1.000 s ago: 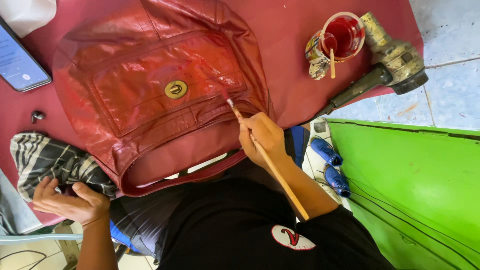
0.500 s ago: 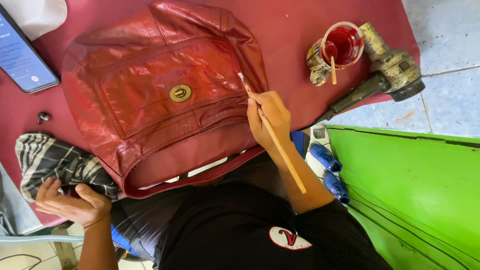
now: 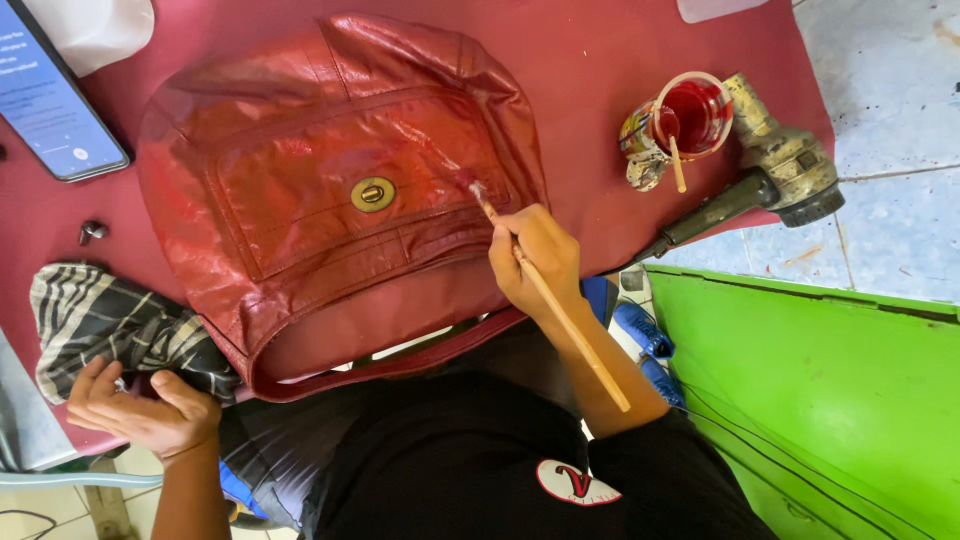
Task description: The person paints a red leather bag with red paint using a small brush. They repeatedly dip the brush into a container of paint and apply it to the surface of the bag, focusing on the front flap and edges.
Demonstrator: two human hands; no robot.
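One brush [image 3: 555, 300] is gripped by the right hand [image 3: 535, 262], its tip pressed on the red bag [image 3: 300, 200]; the checked cloth [image 3: 110, 320] is touched by the loosely curled left hand [image 3: 140, 410].

One red leather bag [image 3: 340, 200] with one brass clasp [image 3: 372, 193]. One paintbrush [image 3: 555, 300]. One cup of red paint [image 3: 690, 115], one stick [image 3: 677, 163] standing in it. One power tool [image 3: 770, 180]. One phone [image 3: 55, 100]. One checked cloth [image 3: 110, 320]. One small metal piece [image 3: 92, 232]. One green board [image 3: 820, 400]. Two hands: left hand [image 3: 145, 410], right hand [image 3: 535, 255].
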